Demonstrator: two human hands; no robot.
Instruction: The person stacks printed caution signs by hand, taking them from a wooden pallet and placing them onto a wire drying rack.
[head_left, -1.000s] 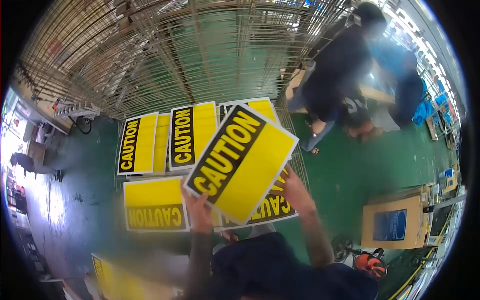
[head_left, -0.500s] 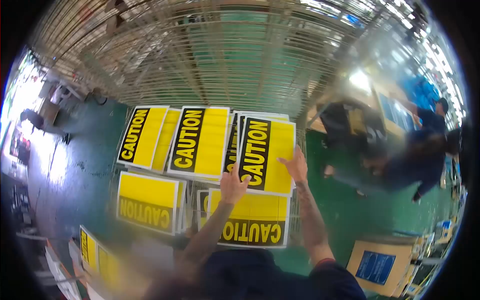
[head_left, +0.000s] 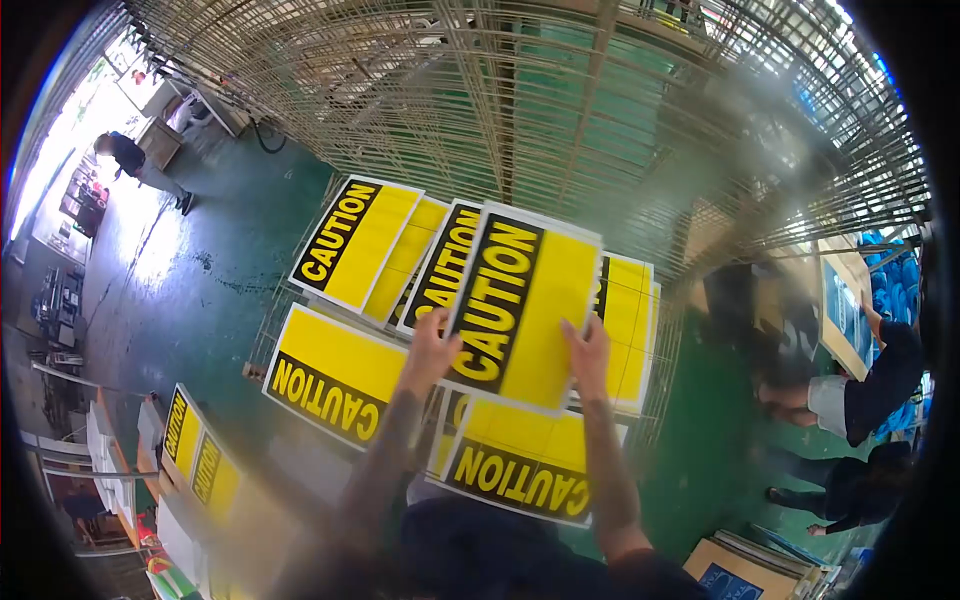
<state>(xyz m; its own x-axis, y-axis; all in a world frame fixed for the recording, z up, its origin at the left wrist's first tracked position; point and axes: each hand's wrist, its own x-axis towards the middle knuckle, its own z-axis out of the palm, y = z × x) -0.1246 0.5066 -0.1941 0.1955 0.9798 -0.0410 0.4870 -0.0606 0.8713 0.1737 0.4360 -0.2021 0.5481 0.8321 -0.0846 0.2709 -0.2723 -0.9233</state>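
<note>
Between my hands is a yellow and black caution sign [head_left: 550, 310], raised over the other signs. My left hand [head_left: 430, 352] grips its lower left edge, and my right hand [head_left: 587, 358] pinches its right edge. Left of it, another caution sign [head_left: 433, 285] is partly covered. More signs lie at the upper left [head_left: 360, 245] and to the right [head_left: 628, 325]. In the near row, upside-down caution signs lie at left [head_left: 330, 375] and at centre [head_left: 525, 462]. All rest on a wire rack [head_left: 668, 370].
Stacked wire racks [head_left: 400, 110] rise beyond the signs. One person [head_left: 130, 160] stands far left; two others [head_left: 880, 385] [head_left: 865, 490] are at the right. More caution signs [head_left: 195, 450] stand lower left, and a board with a blue label [head_left: 728, 580] lies lower right.
The sign between my hands has been lifted and moved left, uncovering signs at the right. My hands now hold its edges. The whole view has turned and shifted.
</note>
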